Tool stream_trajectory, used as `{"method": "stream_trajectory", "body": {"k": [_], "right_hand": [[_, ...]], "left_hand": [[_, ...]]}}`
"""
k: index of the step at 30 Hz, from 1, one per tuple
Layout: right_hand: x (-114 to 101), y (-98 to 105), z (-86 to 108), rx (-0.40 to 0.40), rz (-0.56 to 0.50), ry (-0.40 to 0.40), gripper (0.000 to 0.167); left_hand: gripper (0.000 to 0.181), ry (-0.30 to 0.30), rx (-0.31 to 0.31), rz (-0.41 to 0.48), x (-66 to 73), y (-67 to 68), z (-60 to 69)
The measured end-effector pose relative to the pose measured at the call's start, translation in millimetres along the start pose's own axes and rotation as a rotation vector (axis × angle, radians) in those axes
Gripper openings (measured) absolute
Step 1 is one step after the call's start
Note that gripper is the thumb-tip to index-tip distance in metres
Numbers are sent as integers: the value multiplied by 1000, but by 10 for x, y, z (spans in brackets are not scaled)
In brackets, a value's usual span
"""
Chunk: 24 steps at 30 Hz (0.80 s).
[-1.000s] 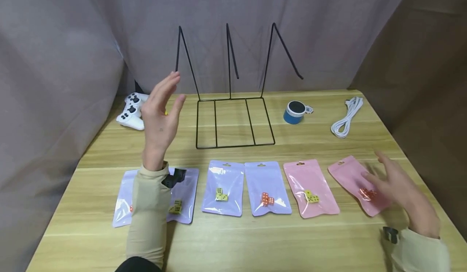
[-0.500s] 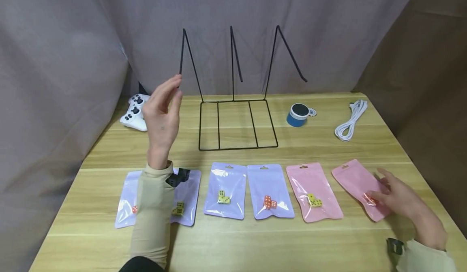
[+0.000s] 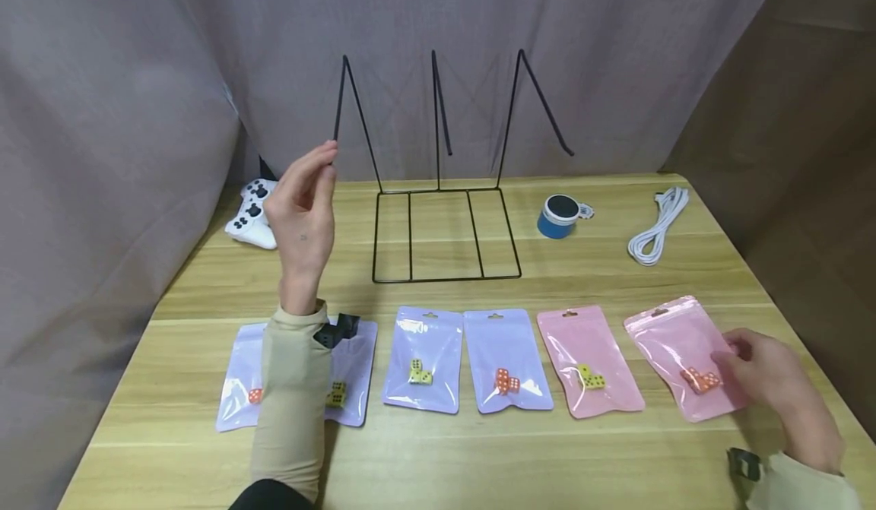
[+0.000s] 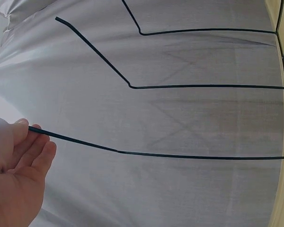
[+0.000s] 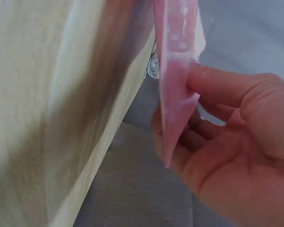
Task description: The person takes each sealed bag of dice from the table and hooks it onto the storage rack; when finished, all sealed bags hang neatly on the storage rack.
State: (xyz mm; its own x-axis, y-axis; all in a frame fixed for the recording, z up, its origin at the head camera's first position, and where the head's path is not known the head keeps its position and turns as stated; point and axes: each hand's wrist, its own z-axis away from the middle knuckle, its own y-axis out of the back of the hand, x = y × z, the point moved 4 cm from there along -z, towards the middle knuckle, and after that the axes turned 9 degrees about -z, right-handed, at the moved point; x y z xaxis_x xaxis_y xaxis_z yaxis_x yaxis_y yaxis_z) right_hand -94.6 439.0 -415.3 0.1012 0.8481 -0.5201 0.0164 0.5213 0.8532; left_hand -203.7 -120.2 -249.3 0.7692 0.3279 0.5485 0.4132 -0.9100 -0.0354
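In the head view my left hand is raised at the black wire rack. The left wrist view shows that hand pinching the end of the rack's nearest prong between thumb and fingers. On the right, my right hand grips the side edge of the rightmost pink bag, which holds orange dice. In the right wrist view, the thumb and fingers of this hand close on the pink bag, seen edge-on.
A pink bag with yellow dice and several purple bags lie in a row; my left forearm partly covers two. Behind are a white controller, a blue-and-white round object and a coiled white cable.
My right hand has come down onto the rightmost pink bag, gripped its edge and turned it slightly. My left fingers and thumb have closed together at the rack's left prong.
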Motion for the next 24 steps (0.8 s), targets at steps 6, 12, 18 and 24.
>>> {"method": "stream_trajectory", "body": {"k": [6, 12, 18, 24], "right_hand": [[-123, 92, 27, 104, -74, 69, 24], [-311, 163, 3, 228, -123, 170, 15], [-468, 163, -31, 234, -215, 127, 21], [-671, 151, -94, 265, -263, 99, 25]], "left_hand": [[14, 2, -4, 5, -11, 14, 4], [14, 1, -5, 2, -21, 20, 0], [14, -4, -16, -13, -14, 17, -2], [15, -5, -26, -26, -15, 14, 2]]}}
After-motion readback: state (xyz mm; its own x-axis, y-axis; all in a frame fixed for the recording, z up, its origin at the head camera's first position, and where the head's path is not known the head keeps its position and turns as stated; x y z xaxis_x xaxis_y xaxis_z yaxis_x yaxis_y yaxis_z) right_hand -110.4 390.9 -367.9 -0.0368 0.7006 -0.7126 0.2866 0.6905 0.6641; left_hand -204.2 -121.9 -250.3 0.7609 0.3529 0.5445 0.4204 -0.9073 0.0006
